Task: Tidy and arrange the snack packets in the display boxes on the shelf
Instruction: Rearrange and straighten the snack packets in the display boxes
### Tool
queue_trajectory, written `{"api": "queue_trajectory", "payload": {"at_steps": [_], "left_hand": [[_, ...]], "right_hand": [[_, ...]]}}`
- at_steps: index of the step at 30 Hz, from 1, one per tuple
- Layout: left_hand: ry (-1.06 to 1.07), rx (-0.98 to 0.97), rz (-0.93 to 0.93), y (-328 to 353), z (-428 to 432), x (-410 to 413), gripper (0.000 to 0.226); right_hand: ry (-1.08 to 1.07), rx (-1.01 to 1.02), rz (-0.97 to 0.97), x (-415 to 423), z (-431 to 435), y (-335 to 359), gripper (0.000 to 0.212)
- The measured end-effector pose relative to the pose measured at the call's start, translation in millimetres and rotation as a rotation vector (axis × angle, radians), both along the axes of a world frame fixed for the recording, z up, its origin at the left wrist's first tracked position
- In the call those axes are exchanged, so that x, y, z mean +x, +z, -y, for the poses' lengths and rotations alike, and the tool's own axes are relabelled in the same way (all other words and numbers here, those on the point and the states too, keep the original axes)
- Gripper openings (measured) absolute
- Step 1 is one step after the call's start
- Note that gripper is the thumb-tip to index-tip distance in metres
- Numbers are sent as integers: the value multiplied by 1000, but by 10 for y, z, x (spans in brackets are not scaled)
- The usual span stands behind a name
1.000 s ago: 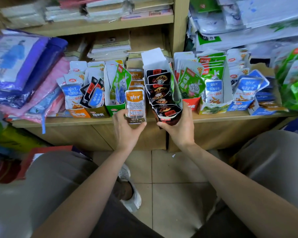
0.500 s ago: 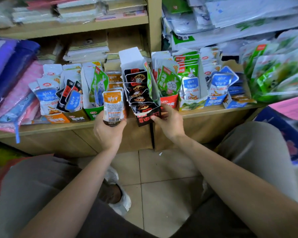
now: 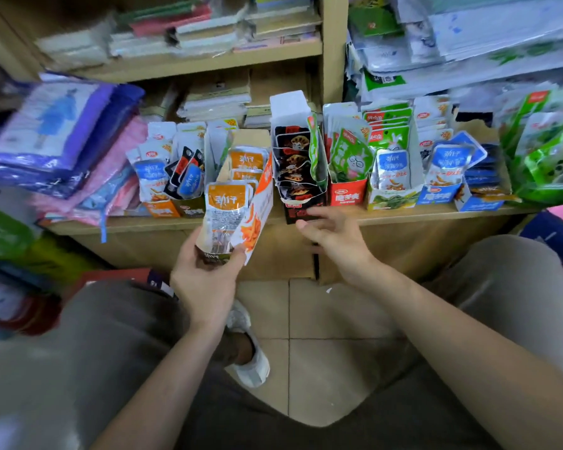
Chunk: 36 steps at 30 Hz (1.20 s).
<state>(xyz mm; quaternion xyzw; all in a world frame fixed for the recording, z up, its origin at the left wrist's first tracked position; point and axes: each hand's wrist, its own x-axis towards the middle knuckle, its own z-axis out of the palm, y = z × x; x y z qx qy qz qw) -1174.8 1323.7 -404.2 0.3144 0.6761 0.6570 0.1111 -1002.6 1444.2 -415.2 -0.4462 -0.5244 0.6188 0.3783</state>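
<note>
My left hand [image 3: 205, 277] grips the front end of an orange display box [image 3: 257, 209] full of orange snack packets [image 3: 227, 203], pulled partly off the wooden shelf [image 3: 436, 212] and tilted toward me. My right hand [image 3: 332, 235] hovers open just in front of the black display box [image 3: 301, 211], which holds dark packets with lotus-root pictures [image 3: 293, 164]; it touches nothing. To the right stand a red box with green packets [image 3: 348, 196], a green box with blue-labelled packets [image 3: 392, 199] and a blue box [image 3: 439, 196].
Further boxes of blue and black packets [image 3: 166, 177] stand left of the orange box. Purple and pink wrapped bundles [image 3: 56, 141] are piled at the shelf's left end, green bags [image 3: 546, 157] at the right. Stacked booklets [image 3: 215, 99] lie behind. My knees and shoe are over the tiled floor [image 3: 322, 319].
My left hand has drawn the orange box out from the row toward me. My right hand has let go of the black box and now hangs open in front of it.
</note>
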Motion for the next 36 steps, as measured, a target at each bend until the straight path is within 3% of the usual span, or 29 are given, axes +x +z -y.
{"api": "queue_trajectory", "payload": {"at_steps": [3,7,12,20,24,26,28,32,36], "left_hand": [[-26,50,-5,101,134,134,58],[-88,91,-8,167,219,356,62],[-177,50,-229,213,203,645,73],[-616,3,-272,120,-136,1010,90],[-930,-32,-255,64,-404,1061,82],[-965,-60,-272,-3,-632,1108,72],[-913,-106,-410,-54,-895,1220,65],[-818,-182,-904,-150,-1456,1524,49],[-833,-158,-1177,-304,-1984,1838,59]], "right_hand": [[234,-189,-210,-166,333,230,67],[290,-240,-420,-261,537,362,73],[182,-230,-439,16,537,419,65],[-63,-190,-480,853,428,419,71],[-207,-108,-484,1253,389,305,73],[-302,-93,-510,1458,352,274,75],[-411,-92,-533,1678,305,254,78],[-548,-61,-498,2101,252,240,80],[-641,-85,-532,2372,248,190,83]]}}
